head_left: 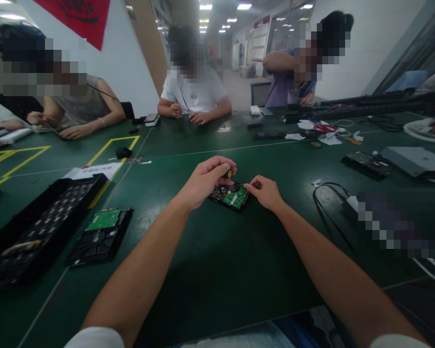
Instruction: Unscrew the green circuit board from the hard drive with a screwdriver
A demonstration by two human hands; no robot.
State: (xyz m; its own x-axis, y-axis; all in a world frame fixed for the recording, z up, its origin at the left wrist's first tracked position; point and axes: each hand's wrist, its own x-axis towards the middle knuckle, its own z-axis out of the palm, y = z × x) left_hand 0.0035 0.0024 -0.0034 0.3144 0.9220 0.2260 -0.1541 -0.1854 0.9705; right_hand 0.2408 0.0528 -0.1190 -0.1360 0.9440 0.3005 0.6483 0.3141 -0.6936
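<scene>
An open-frame hard drive [235, 198] with a green circuit board lies on the green table in front of me. My left hand [206, 180] is closed over its far left part, around a black-and-yellow handle [229, 172] that looks like a screwdriver's; the tip is hidden from view. At the drive's right edge, my right hand [266, 191] pinches the corner between thumb and fingers. A second hard drive [100, 234], board side up, rests to the left of my left forearm.
A long black tray [39, 227] stands at the left. To the right are another drive [368, 163], a grey metal box [415, 162] and a black cable [329, 212]. Paper scraps [329, 138] and a white fan [429, 130] lie farther back. Several people sit across the table.
</scene>
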